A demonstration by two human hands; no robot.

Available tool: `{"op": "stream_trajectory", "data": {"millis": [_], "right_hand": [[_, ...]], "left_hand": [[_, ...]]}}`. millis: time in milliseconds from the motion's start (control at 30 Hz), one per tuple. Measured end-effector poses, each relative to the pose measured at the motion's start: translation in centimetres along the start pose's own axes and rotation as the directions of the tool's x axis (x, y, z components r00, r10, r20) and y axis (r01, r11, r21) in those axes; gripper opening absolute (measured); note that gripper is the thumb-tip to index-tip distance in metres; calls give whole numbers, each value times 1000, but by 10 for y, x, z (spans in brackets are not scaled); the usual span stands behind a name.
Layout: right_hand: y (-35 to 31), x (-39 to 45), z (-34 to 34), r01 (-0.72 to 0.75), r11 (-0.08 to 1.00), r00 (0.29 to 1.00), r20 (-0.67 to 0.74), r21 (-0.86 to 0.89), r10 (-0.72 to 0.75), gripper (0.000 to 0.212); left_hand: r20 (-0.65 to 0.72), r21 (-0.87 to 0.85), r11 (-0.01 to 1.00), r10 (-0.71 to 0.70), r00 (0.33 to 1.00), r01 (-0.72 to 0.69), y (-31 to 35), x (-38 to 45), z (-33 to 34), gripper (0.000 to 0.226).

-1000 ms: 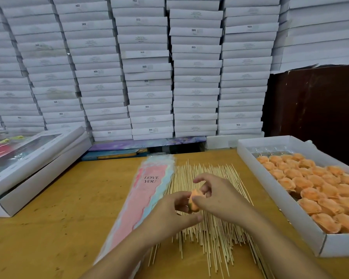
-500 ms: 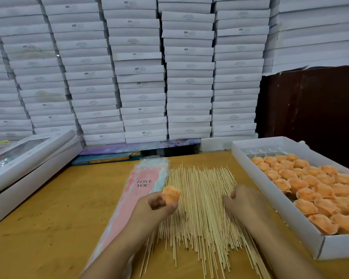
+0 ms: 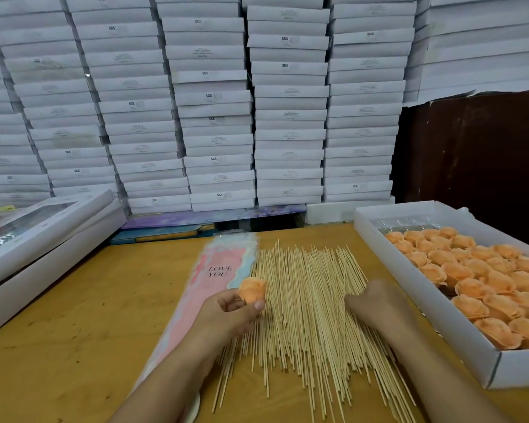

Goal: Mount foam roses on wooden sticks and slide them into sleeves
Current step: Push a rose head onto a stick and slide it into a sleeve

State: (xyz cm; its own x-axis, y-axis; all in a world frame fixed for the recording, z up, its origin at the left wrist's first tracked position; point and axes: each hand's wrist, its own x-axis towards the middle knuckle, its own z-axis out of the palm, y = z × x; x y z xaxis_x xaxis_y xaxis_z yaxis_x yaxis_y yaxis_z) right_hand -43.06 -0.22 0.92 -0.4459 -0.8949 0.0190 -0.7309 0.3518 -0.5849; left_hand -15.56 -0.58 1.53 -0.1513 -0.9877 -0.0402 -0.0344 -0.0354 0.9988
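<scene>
Far left: two flat white window boxes [image 3: 43, 239], stacked, on the wooden table [image 3: 89, 315]; contents behind the clear lid blurred, not identifiable. Behind, wall of stacked white cartons [image 3: 214, 117], several marked "SGS". Centre-left: pile of pink-and-blue printed sleeves [image 3: 217, 270], flat on the table, lettered "LOVE YOU", touching the left edge of the stick spread. Left hand [image 3: 229, 312] raised over the sleeves, palm up, thumb and curled fingers pinching one orange foam rose [image 3: 252, 290], held just above the boundary between sleeves and sticks. Centre: wooden sticks [image 3: 306, 315], loose, fanned flat, pointing away from the camera. Right hand [image 3: 376, 300] down on the right part of the sticks, knuckles up, fingers curled under; whether a stick is grasped cannot be told. Far right: open white tray box [image 3: 425, 303] packed with rows of orange foam roses [image 3: 471, 279]; bare clear insert at its far end.
</scene>
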Motion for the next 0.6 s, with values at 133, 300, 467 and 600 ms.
{"op": "stream_trajectory", "data": {"millis": [133, 300, 467, 600], "right_hand": [[-2, -3, -10, 56, 988, 998, -28, 143, -53, 44], [-15, -25, -26, 131, 838, 986, 18, 530, -166, 24], [-21, -42, -32, 129, 732, 933, 168, 668, -318, 10], [-21, -44, -34, 101, 720, 878, 279, 686, -389, 10]], "left_hand": [[-18, -157, 987, -42, 999, 39, 3, 1, -1, 46], [32, -355, 932, -70, 997, 77, 9, -1, -8, 30], [45, -537, 836, -106, 993, 114, 18, -2, -11, 14], [26, -633, 764, -142, 989, 126, 24, -2, -13, 12]]}}
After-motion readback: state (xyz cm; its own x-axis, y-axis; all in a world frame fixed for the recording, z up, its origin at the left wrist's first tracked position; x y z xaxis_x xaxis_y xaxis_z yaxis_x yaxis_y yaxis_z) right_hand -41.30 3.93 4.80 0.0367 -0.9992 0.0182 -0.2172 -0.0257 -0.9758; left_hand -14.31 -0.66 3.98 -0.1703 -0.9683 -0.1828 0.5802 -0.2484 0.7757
